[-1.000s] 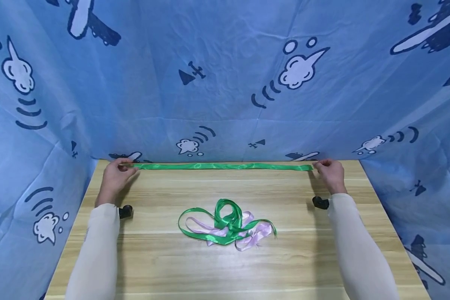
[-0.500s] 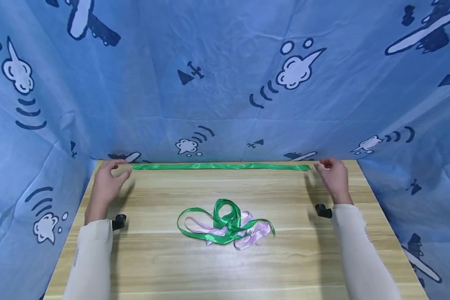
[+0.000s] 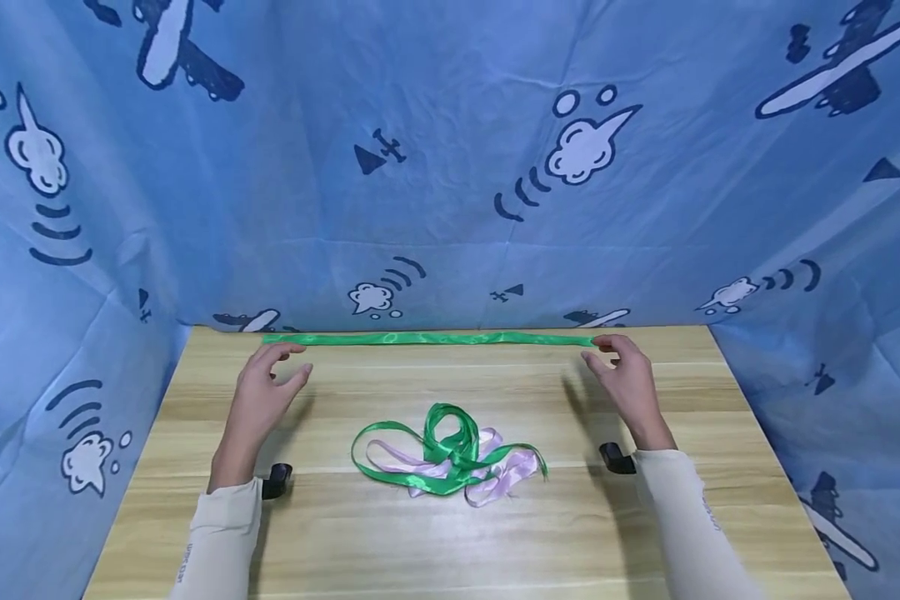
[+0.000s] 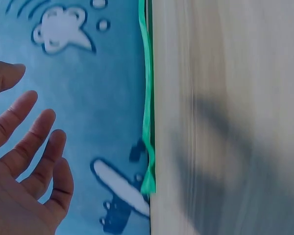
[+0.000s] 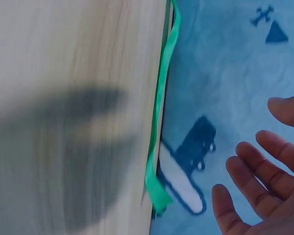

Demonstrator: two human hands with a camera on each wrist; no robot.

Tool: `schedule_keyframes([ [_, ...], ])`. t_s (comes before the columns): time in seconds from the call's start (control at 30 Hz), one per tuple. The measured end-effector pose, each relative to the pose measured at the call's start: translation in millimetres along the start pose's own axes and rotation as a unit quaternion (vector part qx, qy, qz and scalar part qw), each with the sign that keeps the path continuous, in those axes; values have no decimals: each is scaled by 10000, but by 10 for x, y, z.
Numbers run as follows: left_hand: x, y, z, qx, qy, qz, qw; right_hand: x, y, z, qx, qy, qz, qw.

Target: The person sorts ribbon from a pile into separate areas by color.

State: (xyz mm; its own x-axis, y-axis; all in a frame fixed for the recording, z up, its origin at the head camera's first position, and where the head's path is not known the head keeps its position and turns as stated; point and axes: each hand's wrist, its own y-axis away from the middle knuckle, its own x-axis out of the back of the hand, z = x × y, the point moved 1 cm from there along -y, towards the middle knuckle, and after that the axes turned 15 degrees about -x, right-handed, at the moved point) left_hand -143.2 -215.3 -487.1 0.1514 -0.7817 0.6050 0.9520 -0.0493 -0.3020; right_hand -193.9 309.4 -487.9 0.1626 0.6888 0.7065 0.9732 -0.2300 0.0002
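left grip (image 3: 261,400), right grip (image 3: 630,387): held loosely spread | green ribbon (image 3: 427,338) laid along rear of counter (image 3: 435,554) | tangled ribbons (image 3: 461,450) heaped nearer

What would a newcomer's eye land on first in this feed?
Most likely the heap of bright green ribbon and lilac ribbon in the middle of the wooden table. Next, perhaps, the green strip running nearly straight along the far edge, with the left hand and right hand near opposite ends, holding nothing. The printed blue cloth behind the table also stands out.
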Motion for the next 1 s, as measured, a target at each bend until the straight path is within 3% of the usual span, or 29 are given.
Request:
schedule_keyframes([
  [0.57, -692, 93, 438, -42, 831, -13, 9965, -556, 410, -265, 292, -555, -759, 9951],
  [1.0, -1125, 207, 672, -163, 1084, -390, 9932, -886, 699, -521, 125, -614, -1632, 9846],
])
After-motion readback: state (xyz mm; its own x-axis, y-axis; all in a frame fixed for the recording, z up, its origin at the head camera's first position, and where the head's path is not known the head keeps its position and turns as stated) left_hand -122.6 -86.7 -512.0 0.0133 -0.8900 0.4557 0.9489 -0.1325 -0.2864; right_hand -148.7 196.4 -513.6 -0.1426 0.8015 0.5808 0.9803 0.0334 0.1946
